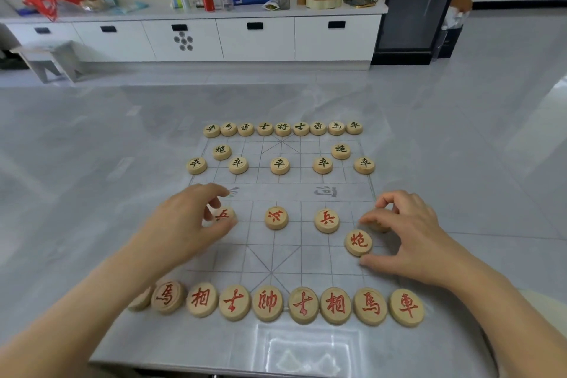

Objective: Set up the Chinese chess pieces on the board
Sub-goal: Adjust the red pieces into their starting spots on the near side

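Head view (the only one).

The thin grey printed-grid chess board (276,258) lies flat on a grey marbled tabletop (138,347).

On the far side the round wooden black-lettered pieces (283,128) stand complete: a back row of nine, two cannons and five soldiers.

On the near side the round wooden red-lettered back row (267,304) runs along the near edge, its leftmost disc half hidden by the left forearm. One red-lettered cannon disc (358,242) sits at right. Two red-lettered middle soldiers (276,218) stand free.

The left hand (184,224) pinches the left red soldier disc (223,215) between thumb and fingers. The disc rests on the board, probably being centred on its crossing.

The right hand (411,233) curls bent fingers over a wooden edge disc (379,225), with the thumb spread below the cannon. The disc's face is hidden; by position it is judged to be the outer soldier.

The left cannon and the far-left soldier are not seen (possibly under the left hand). Setup is judged nearly done.
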`<state>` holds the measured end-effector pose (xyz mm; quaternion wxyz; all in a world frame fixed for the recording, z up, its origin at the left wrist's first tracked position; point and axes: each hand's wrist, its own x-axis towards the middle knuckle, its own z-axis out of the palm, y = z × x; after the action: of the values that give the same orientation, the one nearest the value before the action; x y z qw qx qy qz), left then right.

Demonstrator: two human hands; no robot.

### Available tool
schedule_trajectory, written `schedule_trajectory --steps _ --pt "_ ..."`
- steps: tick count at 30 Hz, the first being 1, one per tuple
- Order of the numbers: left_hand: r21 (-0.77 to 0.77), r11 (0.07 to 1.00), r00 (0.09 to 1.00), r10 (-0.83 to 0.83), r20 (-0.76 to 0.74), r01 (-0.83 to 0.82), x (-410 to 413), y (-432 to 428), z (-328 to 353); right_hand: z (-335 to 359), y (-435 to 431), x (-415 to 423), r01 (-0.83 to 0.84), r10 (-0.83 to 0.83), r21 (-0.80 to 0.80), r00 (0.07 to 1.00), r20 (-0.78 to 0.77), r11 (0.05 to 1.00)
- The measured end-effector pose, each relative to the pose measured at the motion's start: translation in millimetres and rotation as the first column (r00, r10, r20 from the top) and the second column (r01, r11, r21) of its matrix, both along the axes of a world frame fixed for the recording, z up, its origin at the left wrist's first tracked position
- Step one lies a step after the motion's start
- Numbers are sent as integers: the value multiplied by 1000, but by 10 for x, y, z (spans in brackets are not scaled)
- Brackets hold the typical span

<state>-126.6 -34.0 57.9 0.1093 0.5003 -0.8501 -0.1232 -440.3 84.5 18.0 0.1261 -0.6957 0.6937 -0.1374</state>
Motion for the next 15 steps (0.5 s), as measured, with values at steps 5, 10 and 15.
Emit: schedule_trajectory --steps 5,10,15 --pt "-5 995 995 96 22 -96 197 -246 44 146 -86 193 51 -42 -91 994 102 994" --pt "21 990 988 140 64 -141 280 -326 12 221 -490 733 -32 26 -81 997 -77 996" --pt "32 981 980 188 63 -190 490 -328 31 125 -822 1130 -32 32 1 976 -216 999"
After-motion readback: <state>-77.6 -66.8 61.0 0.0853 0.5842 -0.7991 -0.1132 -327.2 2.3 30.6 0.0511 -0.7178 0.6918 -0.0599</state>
